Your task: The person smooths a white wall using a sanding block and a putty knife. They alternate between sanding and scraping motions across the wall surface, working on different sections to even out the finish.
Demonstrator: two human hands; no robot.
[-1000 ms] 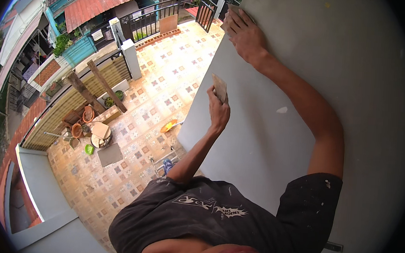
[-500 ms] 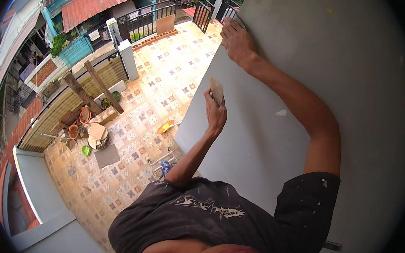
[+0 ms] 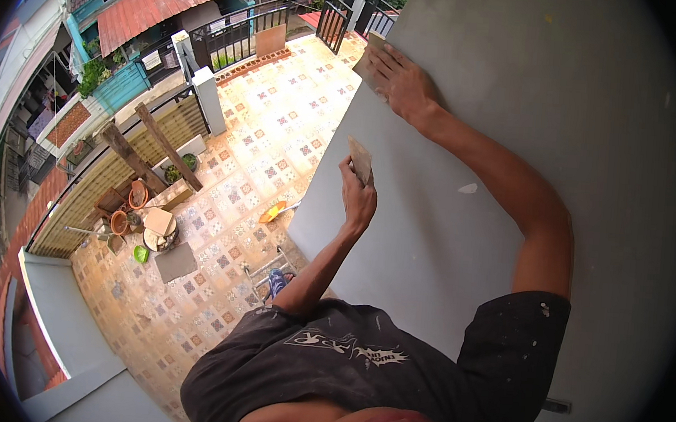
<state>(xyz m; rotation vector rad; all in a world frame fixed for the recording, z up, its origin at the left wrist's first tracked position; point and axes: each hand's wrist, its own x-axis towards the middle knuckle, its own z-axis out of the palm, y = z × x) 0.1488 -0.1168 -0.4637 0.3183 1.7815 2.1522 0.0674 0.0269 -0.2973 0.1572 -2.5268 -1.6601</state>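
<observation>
A grey wall [image 3: 468, 259] rises along my right side. Near its far edge, my right hand [image 3: 405, 86] presses a flat, greyish putty scraper [image 3: 373, 50] against the surface, fingers laid over the blade. The scraper's side sticks out at the wall's edge. Lower and to the left, my left hand [image 3: 360, 201] is closed round a second flat, putty-smeared scraper [image 3: 360, 159], held upright in front of the wall and apart from it. A small white patch [image 3: 468, 188] shows on the wall below my right forearm.
My foot [image 3: 277, 281] stands on a metal frame [image 3: 255, 272] above the patterned tile floor [image 3: 281, 121]. Clay pots [image 3: 138, 195], wooden posts [image 3: 168, 146] and a yellow-orange object [image 3: 272, 211] are below on the left. Beyond are a fence [image 3: 244, 36] and a gate [image 3: 334, 22].
My right hand has turned and shifted slightly down and right along the wall edge, showing more of its scraper. The left hand is slightly lower, still with its scraper.
</observation>
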